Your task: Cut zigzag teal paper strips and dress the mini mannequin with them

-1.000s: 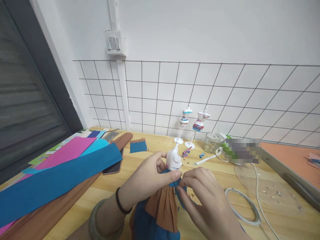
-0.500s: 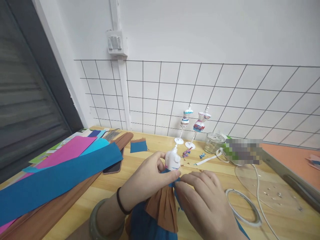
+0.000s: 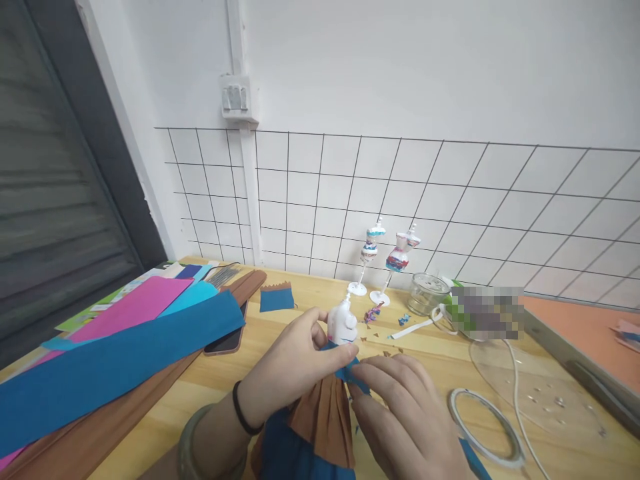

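A small white mannequin (image 3: 343, 322) stands upright near the middle, dressed in a pleated brown layer (image 3: 325, 417) over a blue skirt (image 3: 290, 447). My left hand (image 3: 310, 347) is closed round its waist, thumb across the front. On the right side of the waist, my right hand (image 3: 395, 407) pinches a blue paper strip (image 3: 361, 377) between thumb and fingers. Part of the strip is hidden behind that hand, and a blue end shows below it at the right.
Blue, pink and brown sheets (image 3: 125, 360) lie at the left, over a phone (image 3: 225, 340). Two mannequins on stands (image 3: 397, 260), a glass jar (image 3: 429, 293) and paper scraps are behind. A tape roll (image 3: 485, 427), cable and clear plate (image 3: 540, 380) lie right.
My right hand has moved slightly down, and its fingers have parted from my left thumb. More of the blue strip shows between the hands. The view has shifted a little.
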The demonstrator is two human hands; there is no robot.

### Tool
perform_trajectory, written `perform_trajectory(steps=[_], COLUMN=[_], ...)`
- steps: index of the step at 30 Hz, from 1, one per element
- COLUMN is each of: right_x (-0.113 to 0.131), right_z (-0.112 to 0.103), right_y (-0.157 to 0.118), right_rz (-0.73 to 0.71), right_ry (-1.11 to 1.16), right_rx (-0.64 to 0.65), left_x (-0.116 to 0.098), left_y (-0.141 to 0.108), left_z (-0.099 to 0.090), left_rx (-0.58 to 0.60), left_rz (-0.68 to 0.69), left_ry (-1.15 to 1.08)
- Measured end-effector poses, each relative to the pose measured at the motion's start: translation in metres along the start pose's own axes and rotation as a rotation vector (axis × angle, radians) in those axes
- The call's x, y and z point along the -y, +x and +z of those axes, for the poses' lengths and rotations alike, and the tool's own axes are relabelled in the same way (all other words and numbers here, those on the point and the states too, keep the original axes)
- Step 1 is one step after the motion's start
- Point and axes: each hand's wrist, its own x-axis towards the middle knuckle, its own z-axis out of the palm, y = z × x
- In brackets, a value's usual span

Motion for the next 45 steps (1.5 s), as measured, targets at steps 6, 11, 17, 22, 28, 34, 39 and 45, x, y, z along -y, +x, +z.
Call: perform_trajectory(steps=[6, 11, 17, 22, 28, 34, 39, 45], right_x=[0.005, 0.001, -0.012, -0.015, -0.013, -0.01, -0.011, -0.01], right_z=[0.003, -0.001, -0.004, -0.01, -0.011, -0.003, 0.003, 0.004], right_y=[-0.004, -0.004, -0.007, 0.001, 0.003, -0.001, -0.004, -0.006], right_rz=[0.001, 0.099, 0.84, 1.034, 1.072, 1.061, 1.062, 1.043], right_ry=[0.073, 0.249, 0.583, 0.829, 0.988, 0.875, 0.767, 0.776], right_rx=[0.018, -0.003, 0.101, 0.247, 0.343, 0.222, 0.196, 0.189], left_x=[-0.002, -0.007, -0.009, -0.004, 0.0, -0.002, -0.005, -0.002], left_y=[0.0, 0.003, 0.007, 0.01, 0.008, 0.006, 0.005, 0.003], left_z=[0.0, -0.005, -0.008, -0.007, -0.008, -0.006, -0.005, -0.007], left_rx=[0.023, 0.057, 0.305, 0.376, 0.399, 0.446, 0.438, 0.451], left_rz=[0.005, 0.051, 0.17, 0.19, 0.215, 0.199, 0.245, 0.231], left_ry=[-0.041, -0.16, -0.347, -0.391, -0.34, -0.35, -0.297, -0.26])
